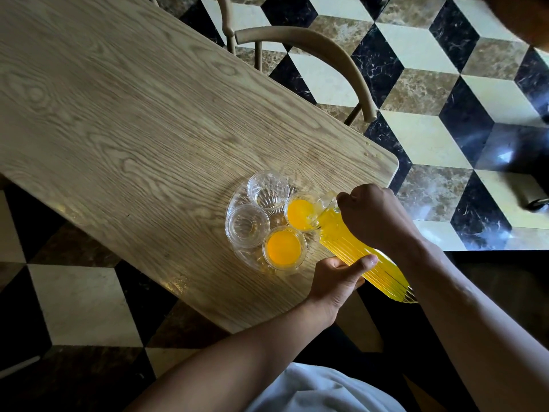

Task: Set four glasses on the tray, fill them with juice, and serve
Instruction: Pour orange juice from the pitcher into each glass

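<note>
1. Tray point(234, 203): clear, holding four glasses; two filled with juice, two empty.
2. Pitcher point(350, 248): tilted, spout over the glass point(301, 211) at the tray's right edge.
3. Right hand point(374, 218): fingers curled round the pitcher's handle.
4. Left hand point(335, 281): fingers and thumb wrapped round the pitcher's body, beside the tray.

dim, sharp | glare on floor point(505, 156) | edges bowed, dark

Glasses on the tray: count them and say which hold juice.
4, all on the clear tray. Far empty glass; left empty glass; near glass filled with juice; right glass being filled from the pitcher. None looks hidden.
</note>
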Available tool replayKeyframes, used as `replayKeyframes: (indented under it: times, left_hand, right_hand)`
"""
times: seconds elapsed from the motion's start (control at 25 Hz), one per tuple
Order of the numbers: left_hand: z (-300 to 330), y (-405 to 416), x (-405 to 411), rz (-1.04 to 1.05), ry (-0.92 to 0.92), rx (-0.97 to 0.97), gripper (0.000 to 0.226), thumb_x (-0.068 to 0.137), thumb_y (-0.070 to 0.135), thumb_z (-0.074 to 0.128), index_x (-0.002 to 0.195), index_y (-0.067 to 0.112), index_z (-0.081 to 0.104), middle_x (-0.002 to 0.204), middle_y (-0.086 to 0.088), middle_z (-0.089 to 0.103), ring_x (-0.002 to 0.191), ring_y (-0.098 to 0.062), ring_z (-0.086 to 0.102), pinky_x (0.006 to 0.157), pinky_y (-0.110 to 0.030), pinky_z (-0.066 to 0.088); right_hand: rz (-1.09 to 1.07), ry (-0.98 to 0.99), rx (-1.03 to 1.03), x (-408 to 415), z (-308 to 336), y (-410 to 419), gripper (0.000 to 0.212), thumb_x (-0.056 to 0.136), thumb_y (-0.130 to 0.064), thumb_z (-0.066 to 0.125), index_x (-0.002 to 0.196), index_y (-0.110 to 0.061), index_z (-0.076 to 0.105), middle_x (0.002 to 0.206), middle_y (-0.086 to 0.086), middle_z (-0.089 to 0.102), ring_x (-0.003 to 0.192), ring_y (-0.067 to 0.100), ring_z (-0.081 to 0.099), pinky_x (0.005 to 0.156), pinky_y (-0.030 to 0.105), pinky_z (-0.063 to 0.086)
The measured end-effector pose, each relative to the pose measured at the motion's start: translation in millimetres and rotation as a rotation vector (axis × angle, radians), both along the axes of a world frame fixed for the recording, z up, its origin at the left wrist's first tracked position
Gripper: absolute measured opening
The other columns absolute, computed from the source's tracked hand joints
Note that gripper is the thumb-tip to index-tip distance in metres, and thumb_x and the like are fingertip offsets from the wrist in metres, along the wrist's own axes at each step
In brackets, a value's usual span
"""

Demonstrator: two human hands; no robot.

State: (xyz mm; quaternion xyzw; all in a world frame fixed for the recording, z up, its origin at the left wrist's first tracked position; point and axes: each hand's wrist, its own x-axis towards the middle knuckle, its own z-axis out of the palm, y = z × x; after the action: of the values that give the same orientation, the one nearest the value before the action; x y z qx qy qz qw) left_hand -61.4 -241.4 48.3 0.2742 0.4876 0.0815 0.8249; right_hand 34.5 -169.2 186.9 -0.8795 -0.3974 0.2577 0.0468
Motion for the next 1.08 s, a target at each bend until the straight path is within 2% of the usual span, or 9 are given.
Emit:
replayKeyframes:
  times: [0.12,0.2,0.28,0.4,0.56,0.8,0.96,1.08]
  left_hand:
    - [0,3,-4,-0.023,0.045,0.027,0.071,0.036,0.069,0.098,0.044,0.025,0.043,0.058,0.002,0.043,0.076,-0.018,0.047,0.085,-0.051,0.057]
    - [3,6,-6,-0.033,0.058,0.056,0.066,0.045,0.062,0.095,0.045,0.024,0.042,0.053,0.007,0.041,0.062,-0.014,0.041,0.070,-0.043,0.052]
    - [6,9,-7,-0.019,0.040,0.080,0.071,0.042,0.069,0.096,0.056,0.024,0.042,0.061,-0.001,0.040,0.067,-0.018,0.037,0.070,-0.039,0.042]
    - [15,12,-6,-0.008,0.075,0.116,0.074,0.042,0.071,0.094,0.058,0.027,0.037,0.064,-0.002,0.035,0.075,-0.022,0.032,0.070,-0.038,0.041]
    - [21,18,-8,-0.020,0.099,0.167,0.067,0.054,0.067,0.088,0.062,0.022,0.039,0.063,-0.002,0.036,0.072,-0.019,0.033,0.067,-0.037,0.041]
    - [31,27,-11,0.015,0.103,0.198,0.072,0.050,0.075,0.088,0.064,0.022,0.042,0.058,0.004,0.041,0.067,-0.016,0.036,0.062,-0.037,0.035]
    - [35,37,-13,0.043,0.150,0.226,0.068,0.055,0.070,0.086,0.064,0.024,0.037,0.059,0.005,0.038,0.067,-0.015,0.036,0.062,-0.036,0.038]
    - [36,44,-15,0.051,0.145,0.238,0.068,0.055,0.071,0.084,0.061,0.026,0.033,0.056,0.009,0.033,0.064,-0.015,0.033,0.063,-0.036,0.038]
  right_hand:
    - [-0.013,0.008,0.029,-3,4,0,0.047,0.101,-0.031,0.046,0.071,0.004,0.053,0.073,0.027,0.061,0.069,0.043,0.056,0.059,0.038,0.043]
    - [-0.026,0.019,0.041,-5,7,0,0.047,0.100,-0.030,0.047,0.073,0.006,0.055,0.073,0.027,0.062,0.069,0.044,0.057,0.061,0.041,0.048]
    - [-0.034,0.022,0.058,-5,10,1,0.047,0.099,-0.030,0.047,0.074,0.008,0.059,0.073,0.027,0.064,0.071,0.045,0.059,0.062,0.042,0.050]
    - [-0.045,0.024,0.071,-5,15,3,0.046,0.099,-0.031,0.048,0.077,0.007,0.062,0.075,0.027,0.065,0.073,0.046,0.060,0.064,0.043,0.052]
    - [-0.028,0.024,0.083,-5,19,9,0.045,0.098,-0.033,0.048,0.076,0.003,0.063,0.073,0.022,0.067,0.068,0.043,0.061,0.064,0.043,0.053]
    - [0.016,0.048,0.105,-10,24,22,0.045,0.098,-0.036,0.048,0.076,0.000,0.065,0.076,0.019,0.071,0.070,0.041,0.066,0.065,0.045,0.058]
    - [0.042,0.045,0.112,-14,28,34,0.044,0.098,-0.034,0.048,0.077,0.001,0.067,0.077,0.020,0.071,0.070,0.041,0.066,0.065,0.046,0.057]
    - [0.063,0.021,0.101,-17,29,43,0.044,0.097,-0.035,0.047,0.077,-0.002,0.068,0.080,0.018,0.073,0.075,0.040,0.067,0.070,0.046,0.058]
